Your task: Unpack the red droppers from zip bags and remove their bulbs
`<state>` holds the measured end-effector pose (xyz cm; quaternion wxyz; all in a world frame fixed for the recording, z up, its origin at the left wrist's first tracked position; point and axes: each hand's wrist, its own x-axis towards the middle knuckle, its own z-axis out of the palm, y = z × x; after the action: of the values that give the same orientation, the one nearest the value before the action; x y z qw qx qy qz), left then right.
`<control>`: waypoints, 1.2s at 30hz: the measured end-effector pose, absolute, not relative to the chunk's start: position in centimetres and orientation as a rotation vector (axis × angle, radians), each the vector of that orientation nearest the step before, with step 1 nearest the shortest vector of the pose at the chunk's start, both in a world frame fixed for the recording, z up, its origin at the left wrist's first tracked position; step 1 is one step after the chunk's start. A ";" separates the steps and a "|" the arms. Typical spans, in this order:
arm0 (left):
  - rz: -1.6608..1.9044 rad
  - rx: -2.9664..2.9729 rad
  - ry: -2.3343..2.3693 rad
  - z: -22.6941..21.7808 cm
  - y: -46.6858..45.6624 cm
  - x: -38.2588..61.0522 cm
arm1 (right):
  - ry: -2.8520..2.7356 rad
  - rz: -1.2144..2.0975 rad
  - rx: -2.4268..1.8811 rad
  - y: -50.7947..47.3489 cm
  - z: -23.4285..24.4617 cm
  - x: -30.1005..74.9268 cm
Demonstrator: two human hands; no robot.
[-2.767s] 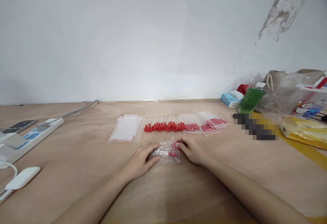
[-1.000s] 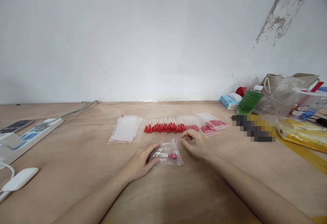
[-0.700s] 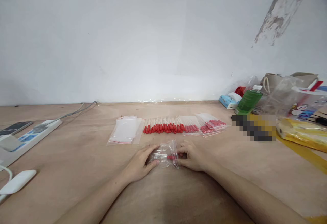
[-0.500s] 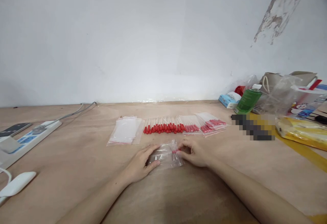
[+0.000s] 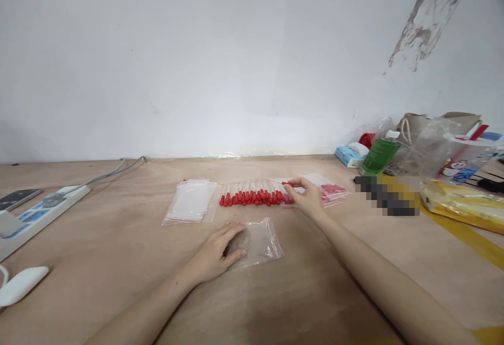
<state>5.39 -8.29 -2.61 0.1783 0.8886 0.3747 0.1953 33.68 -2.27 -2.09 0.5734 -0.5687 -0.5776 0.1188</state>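
A clear zip bag (image 5: pixel 260 245) lies flat on the table, with no stick visible inside it. My left hand (image 5: pixel 218 250) rests at the bag's left side, thumb and fingers apart, touching it. Farther out, my right hand (image 5: pixel 307 196) pinches a red-tipped stick (image 5: pixel 286 183) by its red end; the pale shaft points left. Just left of that hand runs a row of red-tipped sticks (image 5: pixel 252 197), red ends toward me. Filled zip bags (image 5: pixel 333 189) holding such sticks lie to the right, partly hidden by my right hand.
A stack of flat zip bags (image 5: pixel 189 201) lies left of the row. At far left are a power strip (image 5: pixel 47 216), a phone (image 5: pixel 18 199) and a white device (image 5: pixel 25 284). On the right stand a green bottle (image 5: pixel 380 153), a tissue pack (image 5: pixel 350 156) and a yellow package (image 5: pixel 464 203).
My right hand has moved from the small bag's mouth up and away toward the row, with a red-tipped stick in its fingers. The bag lies flatter; my left hand has stayed.
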 end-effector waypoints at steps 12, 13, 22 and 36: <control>0.552 2.515 1.040 -2.7 -8.2 5.3 | -1.774 -0.150 -1.574 -2.8 -2.0 29.3; 0.550 2.518 1.037 -2.7 -8.2 5.3 | -1.804 -0.170 -1.548 -2.7 -2.0 29.1; 0.560 2.544 1.041 -2.7 -8.2 5.4 | -1.597 -0.167 -1.515 -2.3 -2.7 29.1; 0.608 2.512 1.050 -2.3 -8.5 5.4 | -1.514 -0.140 -1.728 -3.8 -2.1 32.9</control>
<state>5.38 -8.49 -2.35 0.1753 0.8865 0.3705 0.2145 32.93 -3.83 -2.10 0.4076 -0.6856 -0.6006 -0.0557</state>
